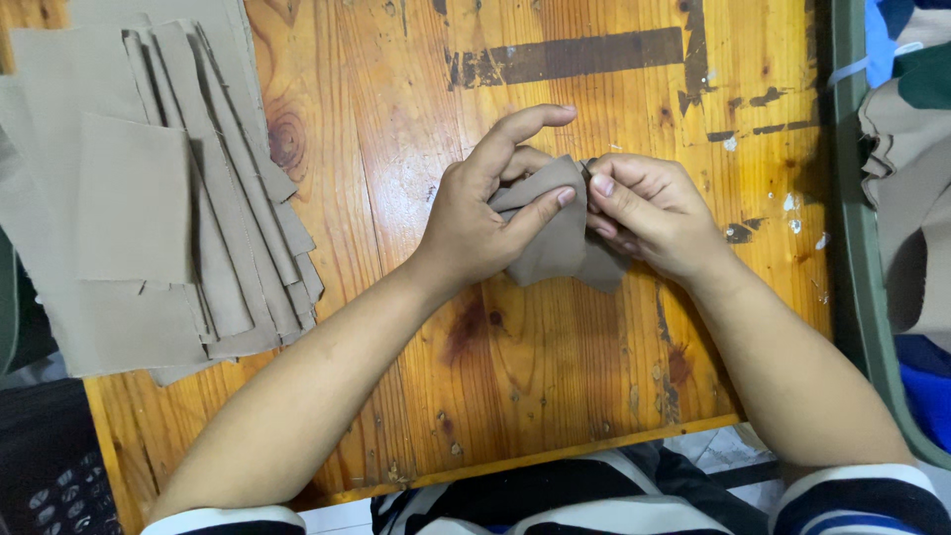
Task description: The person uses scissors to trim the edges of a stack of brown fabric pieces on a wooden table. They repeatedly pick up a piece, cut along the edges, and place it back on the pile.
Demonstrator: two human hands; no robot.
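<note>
A small folded piece of tan cloth point(555, 233) sits between both hands near the middle of the wooden surface point(555, 376), lifted or resting just above the boards; which of the two cannot be told. The left hand point(480, 213) grasps it from the left side, thumb pressed across the front of the fold and index finger arched over the far edge. The right hand point(649, 213) pinches the cloth's right edge with fingers curled in, and something small and dark shows at its fingertips, too small to make out. The piece runs roughly from far to near, its lower corner hanging toward the person beneath the right hand, so both hands are touching it and neither is nearer. Much of the cloth is hidden behind the fingers, so its full shape is unclear. Well apart to the far left lies a fanned stack of tan fabric pieces point(149, 198), overlapping and partly cut off by the frame. At the right edge a green bin point(860, 267) holds more fabric, only partly in view. Striped sleeves show at the near edge.
</note>
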